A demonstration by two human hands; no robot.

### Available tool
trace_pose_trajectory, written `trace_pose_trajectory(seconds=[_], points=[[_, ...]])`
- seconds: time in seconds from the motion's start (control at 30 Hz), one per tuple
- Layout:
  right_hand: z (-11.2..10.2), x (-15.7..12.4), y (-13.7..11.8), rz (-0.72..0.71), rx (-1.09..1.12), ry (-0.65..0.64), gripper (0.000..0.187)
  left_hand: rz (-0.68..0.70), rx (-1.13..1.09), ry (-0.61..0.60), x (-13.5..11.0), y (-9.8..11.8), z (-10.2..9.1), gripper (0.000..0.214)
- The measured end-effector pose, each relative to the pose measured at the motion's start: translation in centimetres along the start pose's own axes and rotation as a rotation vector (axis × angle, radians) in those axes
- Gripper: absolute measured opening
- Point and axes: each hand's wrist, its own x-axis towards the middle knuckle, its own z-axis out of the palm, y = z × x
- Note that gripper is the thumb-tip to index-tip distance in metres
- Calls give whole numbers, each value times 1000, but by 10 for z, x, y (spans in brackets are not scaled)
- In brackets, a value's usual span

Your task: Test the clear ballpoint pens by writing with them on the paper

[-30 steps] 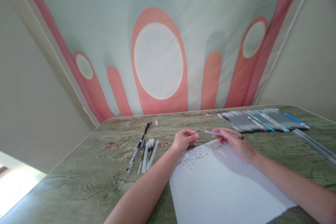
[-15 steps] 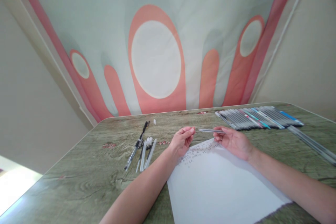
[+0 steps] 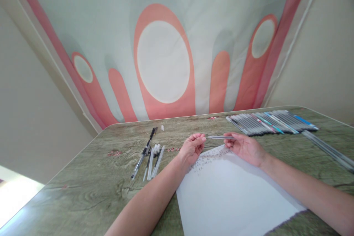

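My right hand grips a thin clear pen that points left, level above the far edge of a white sheet of paper with small handwriting at its top. My left hand is curled with fingertips pinched together just left of the pen's tip, a small gap between them; what it pinches, if anything, is too small to see. Both hands hover over the green wood-grain table.
A small group of pens lies left of my left hand, with a tiny white cap beyond it. A long row of pens lies at the far right, more clear ones beside it. A pink-and-grey patterned cloth hangs behind.
My right hand turned the pen so it sticks out leftward toward my left hand. My left hand rose slightly and its fingertips closed near the pen's tip.
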Motion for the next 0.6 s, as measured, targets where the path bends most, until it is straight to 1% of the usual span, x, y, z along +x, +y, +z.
trace_pose_trajectory(seconds=[0.6], points=[[-1,-1,0,-27,-103,4,19,3,-25,4,-4,3,5,24]])
